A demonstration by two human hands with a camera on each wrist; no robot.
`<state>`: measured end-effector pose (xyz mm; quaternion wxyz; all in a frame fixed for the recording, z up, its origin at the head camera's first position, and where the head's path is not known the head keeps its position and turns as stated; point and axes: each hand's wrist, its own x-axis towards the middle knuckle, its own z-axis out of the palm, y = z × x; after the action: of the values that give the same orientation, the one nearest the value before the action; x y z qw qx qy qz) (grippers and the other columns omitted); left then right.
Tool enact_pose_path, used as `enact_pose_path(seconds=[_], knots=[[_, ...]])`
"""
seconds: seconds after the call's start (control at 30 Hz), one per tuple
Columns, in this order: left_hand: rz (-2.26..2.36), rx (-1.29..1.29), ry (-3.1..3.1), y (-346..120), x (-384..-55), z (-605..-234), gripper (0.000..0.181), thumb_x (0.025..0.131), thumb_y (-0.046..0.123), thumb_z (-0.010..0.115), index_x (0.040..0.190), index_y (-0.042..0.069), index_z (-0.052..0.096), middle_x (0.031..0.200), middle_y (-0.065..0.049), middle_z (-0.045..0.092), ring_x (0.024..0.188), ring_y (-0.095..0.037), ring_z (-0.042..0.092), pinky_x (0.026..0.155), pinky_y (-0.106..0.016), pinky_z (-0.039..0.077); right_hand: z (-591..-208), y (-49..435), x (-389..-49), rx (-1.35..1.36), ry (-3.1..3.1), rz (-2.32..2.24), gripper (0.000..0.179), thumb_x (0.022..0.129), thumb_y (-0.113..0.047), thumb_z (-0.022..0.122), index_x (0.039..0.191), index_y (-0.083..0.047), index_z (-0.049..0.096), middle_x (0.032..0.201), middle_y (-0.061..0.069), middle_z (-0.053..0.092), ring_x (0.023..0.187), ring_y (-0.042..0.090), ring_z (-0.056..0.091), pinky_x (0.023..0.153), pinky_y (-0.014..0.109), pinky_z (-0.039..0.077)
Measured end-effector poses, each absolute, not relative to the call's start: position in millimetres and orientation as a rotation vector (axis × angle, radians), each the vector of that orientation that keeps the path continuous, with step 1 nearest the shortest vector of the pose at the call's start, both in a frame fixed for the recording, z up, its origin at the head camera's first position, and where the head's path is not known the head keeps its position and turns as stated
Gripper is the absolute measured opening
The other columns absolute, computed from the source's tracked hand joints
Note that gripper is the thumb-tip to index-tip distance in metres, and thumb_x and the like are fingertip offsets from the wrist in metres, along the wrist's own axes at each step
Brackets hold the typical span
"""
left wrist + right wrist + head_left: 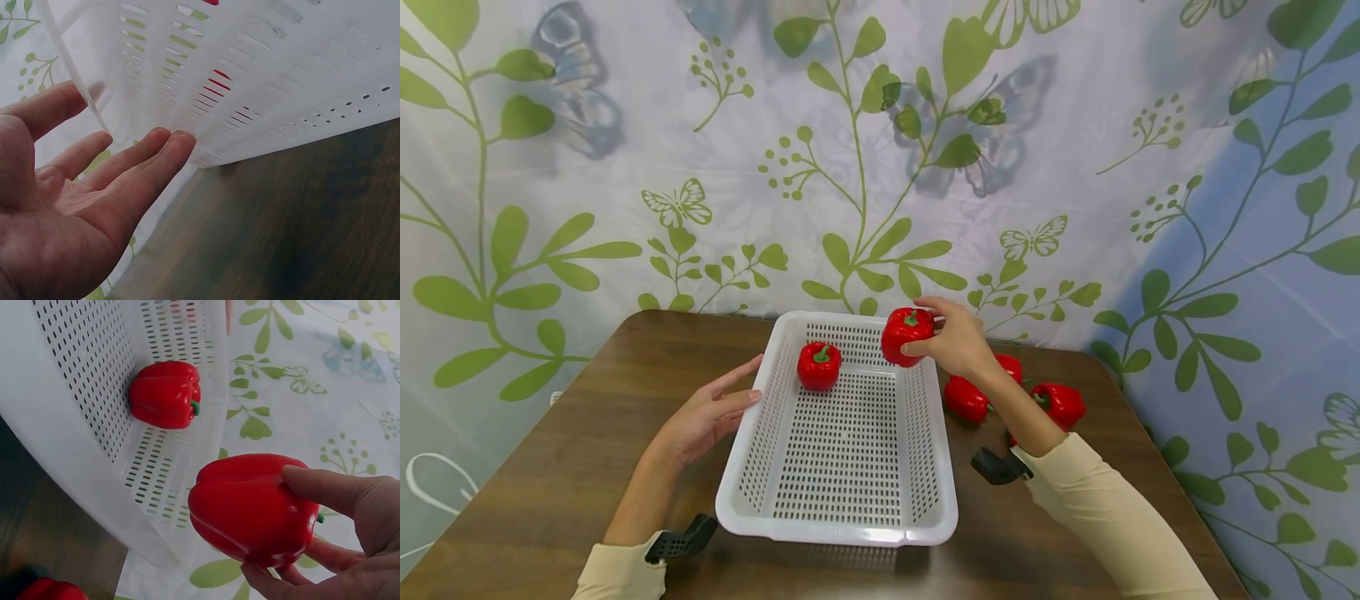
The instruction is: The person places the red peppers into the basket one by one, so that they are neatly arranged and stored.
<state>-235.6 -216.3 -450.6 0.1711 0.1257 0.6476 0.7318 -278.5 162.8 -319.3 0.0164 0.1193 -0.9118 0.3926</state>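
My right hand point(957, 340) holds a red bell pepper point(253, 509) between thumb and fingers, above the far right rim of a white slotted plastic basket point(842, 530). Another red bell pepper point(819, 367), with a green stem, sits inside the basket near the far left corner. At the basket's left side is my left hand point(707, 415). Its fingers point(159, 172) are nearly straight and touch the outer wall, while the thumb reaches the rim in the left wrist view.
Several more red bell peppers point(967, 399) lie on the brown wooden table point(1000, 550) to the right of the basket, partly hidden by my right forearm. A leaf-and-butterfly patterned cloth point(722, 150) hangs behind the table.
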Motion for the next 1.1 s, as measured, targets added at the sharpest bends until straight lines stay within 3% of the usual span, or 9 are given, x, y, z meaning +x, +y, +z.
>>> enact_pose_path(seconds=[0.53,1.1], knots=[[2.076,0.363,1.838,-217.3,-234.1,-451.3,0.065,0.106,0.015,0.053,0.163,0.02,0.022,0.145,-0.023,0.056,0.117,-0.034,0.069,0.092,-0.045,0.059,-337.7,141.0,-302.8,0.345,-2.958,1.055,0.067,0.08,-0.018,0.083,0.141,-0.006,0.058,0.134,0.02,0.061,0.119,0.037,0.058,0.092,0.046,0.059],[2.07,0.38,1.837,-216.5,-232.7,-451.0,0.066,0.106,0.015,0.052,0.164,0.02,0.02,0.147,-0.025,0.053,0.118,-0.034,0.069,0.092,-0.045,0.059,-380.0,139.8,-313.3,0.486,-2.981,0.834,0.067,0.079,-0.025,0.085,0.139,-0.008,0.06,0.132,0.014,0.066,0.117,0.032,0.06,0.095,0.046,0.059]])
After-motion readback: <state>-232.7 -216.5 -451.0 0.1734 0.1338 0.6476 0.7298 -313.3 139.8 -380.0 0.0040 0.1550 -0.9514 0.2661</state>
